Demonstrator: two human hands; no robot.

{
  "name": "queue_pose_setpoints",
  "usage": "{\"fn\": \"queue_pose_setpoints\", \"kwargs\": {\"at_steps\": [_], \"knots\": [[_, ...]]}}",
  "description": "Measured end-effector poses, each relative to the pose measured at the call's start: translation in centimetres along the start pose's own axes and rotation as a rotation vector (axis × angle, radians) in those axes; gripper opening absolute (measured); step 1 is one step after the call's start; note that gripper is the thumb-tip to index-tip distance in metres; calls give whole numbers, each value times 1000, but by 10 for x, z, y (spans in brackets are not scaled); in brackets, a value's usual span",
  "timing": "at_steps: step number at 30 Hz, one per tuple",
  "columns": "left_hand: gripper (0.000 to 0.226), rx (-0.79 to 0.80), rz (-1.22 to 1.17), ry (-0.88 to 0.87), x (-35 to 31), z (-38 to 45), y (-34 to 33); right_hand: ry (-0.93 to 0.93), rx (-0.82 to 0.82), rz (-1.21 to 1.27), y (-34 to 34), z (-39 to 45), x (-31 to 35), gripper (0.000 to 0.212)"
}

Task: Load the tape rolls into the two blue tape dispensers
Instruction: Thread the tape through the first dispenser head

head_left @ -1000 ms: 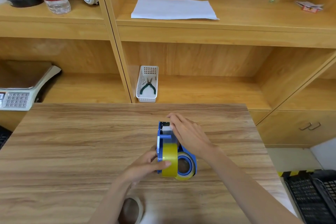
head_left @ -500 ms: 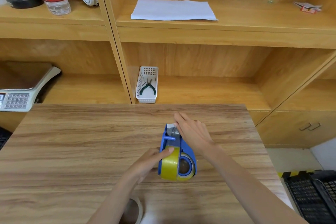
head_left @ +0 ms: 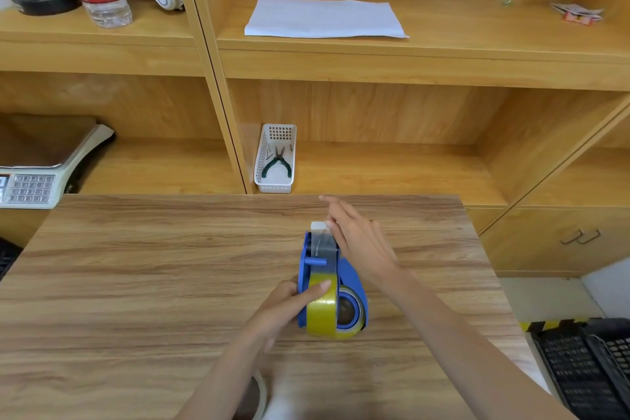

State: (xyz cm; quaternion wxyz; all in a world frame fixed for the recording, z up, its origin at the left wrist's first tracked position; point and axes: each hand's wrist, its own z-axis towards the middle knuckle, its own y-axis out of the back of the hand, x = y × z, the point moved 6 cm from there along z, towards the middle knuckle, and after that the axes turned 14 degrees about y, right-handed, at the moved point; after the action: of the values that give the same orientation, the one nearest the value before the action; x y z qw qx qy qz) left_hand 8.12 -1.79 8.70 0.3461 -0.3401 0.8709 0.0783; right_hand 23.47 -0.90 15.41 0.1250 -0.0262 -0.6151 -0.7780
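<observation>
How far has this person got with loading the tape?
One yellow tape roll already sits in the blue dispenser. The left hand steadies it; the right hand draws the strip forward. Another roll waits at the table's near edge; no second dispenser is in view.

a blue tape dispenser (head_left: pixel 332 278) stands upright near the middle of a wooden table, its cutting end pointing away from the viewer. a yellowish roll of clear packing tape (head_left: pixel 329 307) sits on the dispenser's round hub at the near end. a strip of clear tape runs from the roll up over the front of the dispenser, ending in a white tab at the far tip. a second tape roll (head_left: pixel 257 397) lies flat on the table at the near edge, partly hidden.
</observation>
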Motion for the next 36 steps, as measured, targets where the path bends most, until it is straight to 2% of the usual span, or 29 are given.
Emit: {"fn": "queue_pose_setpoints", "kwargs": {"at_steps": [3,11,17,20,24,28,30,36], "knots": [[49,-39,-29,-23,-2,1,3,-25,-18,67,5,1,-1,20],[34,82,2,-38,-4,-6,0,-40,-48,123,6,1,-6,19],[38,154,80,-82,6,-10,1,-56,-95,169,1,2,-14,18],[43,144,161,-125,10,-8,4,-104,-130,207,1,3,-16,17],[43,138,132,-59,9,-7,4,-102,-125,211,3,7,-11,19],[48,-1,52,-13,3,-5,1,-57,-114,199,5,10,-8,19],[43,-41,4,-32,1,-3,2,-81,-118,204,3,9,-13,19],[33,54,33,-80,3,-3,-1,-175,-83,222,0,13,-27,18]]}}
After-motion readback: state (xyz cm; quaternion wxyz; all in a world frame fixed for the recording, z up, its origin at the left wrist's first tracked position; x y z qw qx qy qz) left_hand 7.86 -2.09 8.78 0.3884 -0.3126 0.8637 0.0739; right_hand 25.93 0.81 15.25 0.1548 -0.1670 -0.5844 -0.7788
